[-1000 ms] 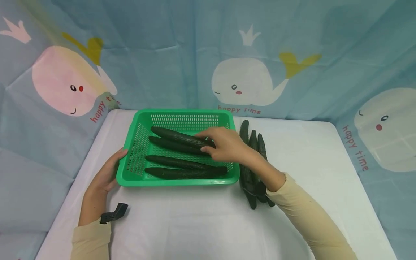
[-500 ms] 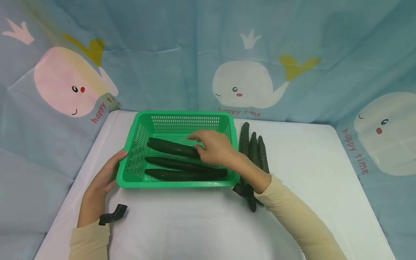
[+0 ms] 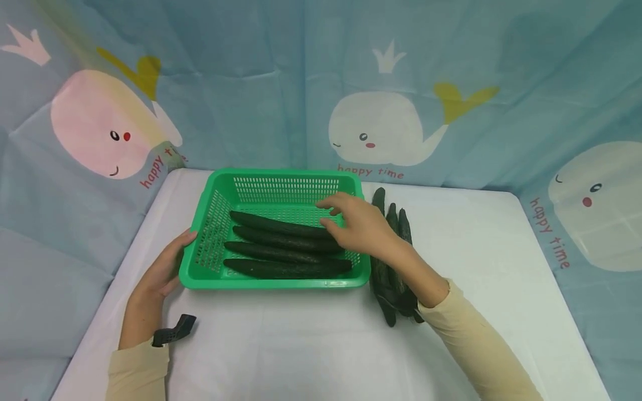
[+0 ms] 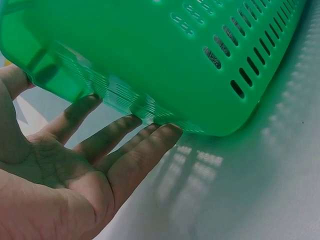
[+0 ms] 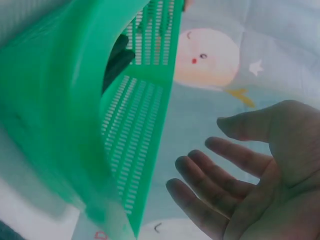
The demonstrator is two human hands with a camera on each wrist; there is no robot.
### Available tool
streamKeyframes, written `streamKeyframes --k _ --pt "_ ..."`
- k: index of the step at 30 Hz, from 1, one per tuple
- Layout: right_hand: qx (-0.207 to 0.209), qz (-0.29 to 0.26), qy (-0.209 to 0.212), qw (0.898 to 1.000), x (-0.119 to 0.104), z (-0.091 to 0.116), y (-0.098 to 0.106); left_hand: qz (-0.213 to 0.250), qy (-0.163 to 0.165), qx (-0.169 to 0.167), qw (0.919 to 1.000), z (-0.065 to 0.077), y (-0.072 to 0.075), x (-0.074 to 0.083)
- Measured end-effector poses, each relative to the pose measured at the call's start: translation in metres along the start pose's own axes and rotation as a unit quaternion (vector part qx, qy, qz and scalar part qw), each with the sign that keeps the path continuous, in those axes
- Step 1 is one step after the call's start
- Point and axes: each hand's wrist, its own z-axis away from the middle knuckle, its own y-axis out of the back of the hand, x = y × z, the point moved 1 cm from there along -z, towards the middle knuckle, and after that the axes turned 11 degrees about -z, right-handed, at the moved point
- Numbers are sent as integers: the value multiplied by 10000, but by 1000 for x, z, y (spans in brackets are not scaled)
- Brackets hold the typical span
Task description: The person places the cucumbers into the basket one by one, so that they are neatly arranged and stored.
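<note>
Inside a green perforated plastic basket (image 3: 273,283), several long dark green cucumbers (image 3: 283,239) lie side by side, pointing left to right. My right hand (image 3: 358,220) hovers over the basket's right part, its fingers spread and holding nothing. In the right wrist view, the empty right palm (image 5: 250,180) shows beside the basket wall (image 5: 145,130). At the basket's left end, my left hand (image 3: 163,267) touches the rim. The left wrist view shows nearly straight left fingers (image 4: 145,155) with their tips against the basket's outer side.
Three more cucumbers (image 3: 379,199) lie together on the white table (image 3: 466,234), right of the basket and partly under the right forearm. A black wrist device (image 3: 174,331) is on the left wrist. A blue whale-print curtain (image 3: 271,111) hangs behind the table.
My right hand has let go of a cucumber, which now lies in the basket alongside the others. It has moved up and to the right. My left hand stays at the rim.
</note>
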Motion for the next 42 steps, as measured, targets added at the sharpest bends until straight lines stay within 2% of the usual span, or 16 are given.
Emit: streamKeyframes --k 6,14,26,33,42 --pt "124 155 85 9998 9 12 4 92 -74 -50 9999 4 0 -2" --pt "571 158 332 9977 18 22 9 38 -161 -19 9999 3 4 2" --pt "977 -150 -85 9951 42 53 19 1 -166 -72 9998 -1 0 5" --pt "1041 -354 -224 9937 61 67 19 -98 -78 36 9999 -2 -1 5" --pt "1035 -332 -633 9920 84 81 15 -108 53 77 9999 0 -1 1"
